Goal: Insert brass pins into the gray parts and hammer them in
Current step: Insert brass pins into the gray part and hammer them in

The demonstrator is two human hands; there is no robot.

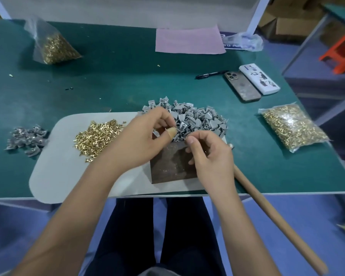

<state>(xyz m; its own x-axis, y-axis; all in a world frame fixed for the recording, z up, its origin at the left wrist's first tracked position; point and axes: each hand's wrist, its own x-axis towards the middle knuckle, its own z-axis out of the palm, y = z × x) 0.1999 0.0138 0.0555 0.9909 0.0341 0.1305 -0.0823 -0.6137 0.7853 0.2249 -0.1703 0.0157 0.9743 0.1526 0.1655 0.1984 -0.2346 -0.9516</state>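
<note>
Green tabletop (108, 86) carries loose small brass pins (97, 136). Left hand (145, 136) pinches one small, light, rigid gray plastic part (180, 127) by its edges; right hand (209, 154) fingers curl, contents indiscernible.

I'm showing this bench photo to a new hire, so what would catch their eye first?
Most likely the two hands at the centre: the left hand and right hand pinch small pieces over a dark block. Just behind them lies a big heap of gray parts, with a loose pile of brass pins shining to its left. A bag of pins lies at the right.
</note>
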